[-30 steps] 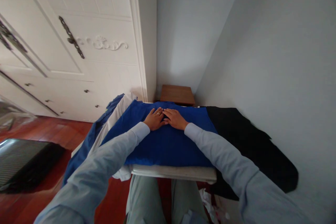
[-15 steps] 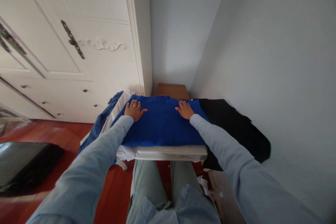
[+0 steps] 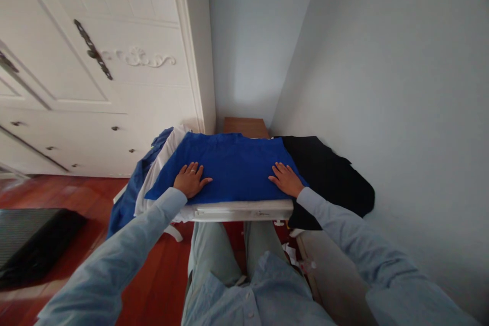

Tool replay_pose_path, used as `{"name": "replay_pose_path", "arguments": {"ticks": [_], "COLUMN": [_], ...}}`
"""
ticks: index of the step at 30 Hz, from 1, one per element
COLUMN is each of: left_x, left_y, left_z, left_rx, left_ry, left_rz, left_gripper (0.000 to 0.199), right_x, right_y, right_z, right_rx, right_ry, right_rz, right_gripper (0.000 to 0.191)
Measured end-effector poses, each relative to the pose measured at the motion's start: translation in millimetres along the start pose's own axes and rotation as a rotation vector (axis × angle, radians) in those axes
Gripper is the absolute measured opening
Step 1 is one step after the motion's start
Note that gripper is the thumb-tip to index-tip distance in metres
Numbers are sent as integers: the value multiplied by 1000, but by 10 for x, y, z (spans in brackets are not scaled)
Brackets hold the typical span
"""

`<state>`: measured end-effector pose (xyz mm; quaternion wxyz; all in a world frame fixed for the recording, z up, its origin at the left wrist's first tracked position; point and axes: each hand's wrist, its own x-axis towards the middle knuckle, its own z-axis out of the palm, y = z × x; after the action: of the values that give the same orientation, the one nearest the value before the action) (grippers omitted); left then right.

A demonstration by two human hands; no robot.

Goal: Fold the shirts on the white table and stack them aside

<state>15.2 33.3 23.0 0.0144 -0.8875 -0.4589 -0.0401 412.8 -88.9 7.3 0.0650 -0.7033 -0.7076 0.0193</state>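
A blue cloth garment [image 3: 233, 168] lies spread flat over a small white table [image 3: 244, 211]. Flat on its left part rests my left hand [image 3: 190, 179], fingers spread, a ring on one finger. My right hand [image 3: 286, 179] lies open on the garment's right side, close to where it meets a black garment [image 3: 328, 173]. That black cloth hangs over the table's right end. Past the left end, a white cloth [image 3: 160, 163] and a darker blue garment [image 3: 132, 201] drape down. How far the layers overlap under the blue cloth is hidden.
A white wardrobe [image 3: 153, 97] with dark handles stands at the left. Behind the table is a brown wooden box-like piece [image 3: 246, 126] in the corner, and a grey wall [image 3: 401, 86] rises at the right. A black padded item [image 3: 42, 244] lies on the red wood floor [image 3: 153, 285].
Both hands have slid nearer to me over the blue garment and farther apart. The blue cloth's front edge now spreads farther left, and the whole view has shifted slightly.
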Motion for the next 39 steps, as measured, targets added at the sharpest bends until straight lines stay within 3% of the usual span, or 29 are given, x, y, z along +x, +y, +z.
{"name": "replay_pose_path", "arguments": {"ticks": [2,4,6,8,10,16,20,24,27,30,32,34,39], "left_x": [-12,-11,-20,-56,-125,-342,-408,-507,-510,-401,-348,-383,-758], "left_y": [175,453,717,867,882,716,708,756,920,1041,973,781,278], "left_z": [-97,-134,-94,6,119,257,276,274,183,91,78,92,22], "left_rx": [-48,-125,-167,-157,-130,-89,-112,-187,-250,-273,-250,-190,-34], "left_ry": [67,116,97,38,23,163,188,208,246,218,156,113,170], "left_rz": [16,160,307,329,251,58,8,62,171,253,197,43,-308], "left_gripper": [67,64,64,68,69,67,62,60,58,53,50,49,56], "right_x": [-68,-122,-186,-279,-401,-818,-1023,-1065,-874,-528,-317,-198,-323], "right_y": [-82,-311,-546,-642,-537,261,362,-39,-616,-1233,-1495,-1549,-1045], "right_z": [-39,-21,36,96,127,39,-12,-44,-22,64,146,232,406], "right_rx": [28,64,85,81,58,-48,-26,114,257,390,437,426,331], "right_ry": [44,87,87,49,30,68,95,191,217,162,117,80,116], "right_rz": [32,-37,-177,-243,-192,76,175,83,-107,-322,-367,-316,-121], "right_gripper": [68,70,70,71,72,70,75,77,71,70,73,73,74]}}
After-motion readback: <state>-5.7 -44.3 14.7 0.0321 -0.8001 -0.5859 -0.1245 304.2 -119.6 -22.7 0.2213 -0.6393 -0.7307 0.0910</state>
